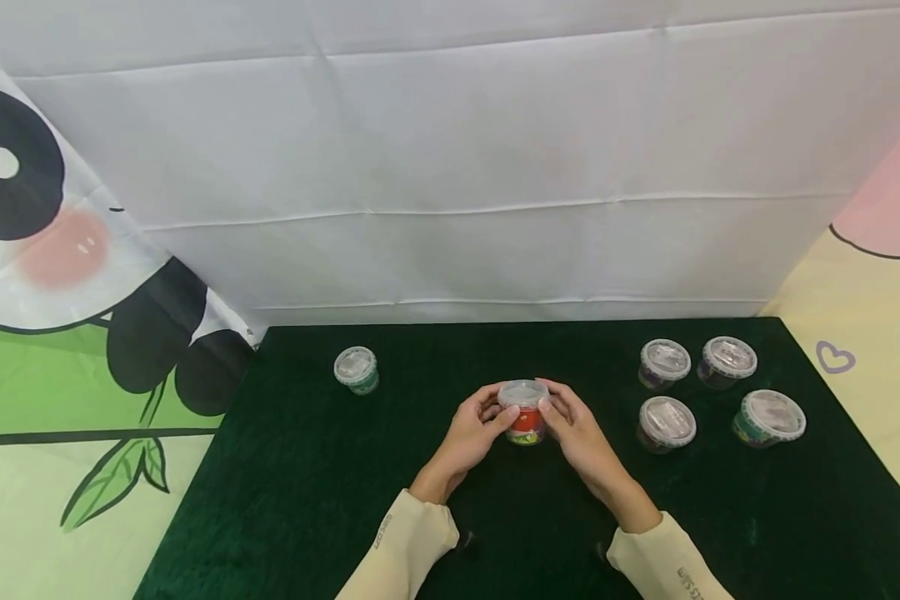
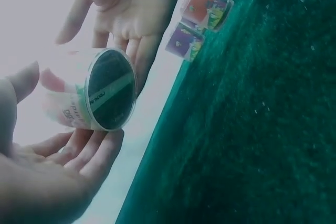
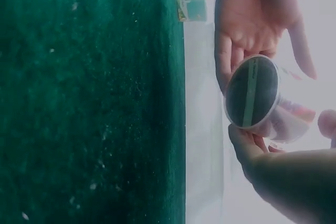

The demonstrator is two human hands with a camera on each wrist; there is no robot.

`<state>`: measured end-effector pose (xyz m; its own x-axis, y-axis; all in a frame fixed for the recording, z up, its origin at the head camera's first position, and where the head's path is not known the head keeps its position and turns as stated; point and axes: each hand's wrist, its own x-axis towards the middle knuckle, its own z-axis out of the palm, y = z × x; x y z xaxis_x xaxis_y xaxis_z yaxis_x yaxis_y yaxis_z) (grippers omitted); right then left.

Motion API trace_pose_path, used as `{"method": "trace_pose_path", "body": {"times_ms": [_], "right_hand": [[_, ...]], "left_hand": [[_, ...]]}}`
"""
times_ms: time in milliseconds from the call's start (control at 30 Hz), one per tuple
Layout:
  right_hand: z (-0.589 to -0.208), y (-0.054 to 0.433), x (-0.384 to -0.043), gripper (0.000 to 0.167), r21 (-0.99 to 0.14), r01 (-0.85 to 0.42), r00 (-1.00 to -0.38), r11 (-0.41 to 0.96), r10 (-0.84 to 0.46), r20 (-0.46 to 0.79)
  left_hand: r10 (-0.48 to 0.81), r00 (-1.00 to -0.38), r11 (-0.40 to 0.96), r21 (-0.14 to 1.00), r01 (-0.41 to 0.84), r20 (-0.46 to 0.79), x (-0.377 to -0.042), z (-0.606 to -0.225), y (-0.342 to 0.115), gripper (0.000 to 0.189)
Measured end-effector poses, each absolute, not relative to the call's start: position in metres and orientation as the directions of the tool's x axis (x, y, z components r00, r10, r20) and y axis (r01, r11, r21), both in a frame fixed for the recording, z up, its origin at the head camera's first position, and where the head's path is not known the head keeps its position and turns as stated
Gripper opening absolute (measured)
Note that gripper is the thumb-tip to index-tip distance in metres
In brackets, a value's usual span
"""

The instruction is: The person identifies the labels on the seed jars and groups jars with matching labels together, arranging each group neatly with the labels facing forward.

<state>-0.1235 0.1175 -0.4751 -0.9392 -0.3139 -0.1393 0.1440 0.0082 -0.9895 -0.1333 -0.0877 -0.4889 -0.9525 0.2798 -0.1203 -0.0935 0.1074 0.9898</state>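
Both hands hold one small round plastic tub point(image 1: 526, 421) with a clear lid and a red label, raised above the dark green cloth. The left hand point(image 1: 471, 432) grips its left side, thumb near the front and fingers behind. On the opposite side the right hand point(image 1: 583, 437) grips it the same way. In the left wrist view the tub's dark round base point(image 2: 112, 90) shows, crossed by a pale strip. The right wrist view shows that tub point(image 3: 286, 121) between the two hands, its label washed out by glare. What is inside cannot be made out.
Several lidded tubs stand at the right of the green cloth point(image 1: 285, 517), among them a purple one point(image 1: 663, 364) and a green one point(image 1: 769, 419). Another, teal-green tub point(image 1: 357, 371) stands at the back left. A white fabric backdrop point(image 1: 450, 183) rises behind the table.
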Motion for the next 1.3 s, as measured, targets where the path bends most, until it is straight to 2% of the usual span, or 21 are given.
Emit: {"method": "trace_pose_path", "body": {"times_ms": [333,600,833,967,1133,1300], "right_hand": [[-0.478,0.104,-0.124,0.051,-0.99,0.14,-0.957,0.03,-0.251,-0.143],[-0.477,0.105,-0.123,0.051,-0.99,0.142,-0.952,0.005,-0.273,-0.138],[-0.476,0.104,-0.124,0.051,-0.989,0.149,-0.958,0.022,-0.242,-0.15],[-0.476,0.106,-0.125,0.05,-0.985,0.17,-0.954,0.004,-0.249,-0.166],[-0.474,0.11,-0.126,0.052,-0.981,0.192,-0.946,-0.023,-0.271,-0.179],[-0.472,0.109,-0.125,0.054,-0.987,0.161,-0.952,0.026,-0.26,-0.162]], "left_hand": [[0.153,-0.972,0.127,0.979,-0.158,-0.176,-0.133,-0.486,-0.083,0.053],[0.19,-0.963,0.141,0.976,-0.165,-0.19,-0.129,-0.485,-0.083,0.055],[0.109,-0.981,0.182,0.974,-0.136,-0.158,-0.128,-0.481,-0.08,0.054],[0.147,-0.977,0.198,0.972,-0.123,-0.154,-0.127,-0.48,-0.081,0.05],[0.197,-0.971,0.134,0.985,-0.112,-0.138,-0.127,-0.479,-0.083,0.046],[0.151,-0.98,0.123,0.986,-0.115,-0.133,-0.127,-0.477,-0.083,0.047]]}}
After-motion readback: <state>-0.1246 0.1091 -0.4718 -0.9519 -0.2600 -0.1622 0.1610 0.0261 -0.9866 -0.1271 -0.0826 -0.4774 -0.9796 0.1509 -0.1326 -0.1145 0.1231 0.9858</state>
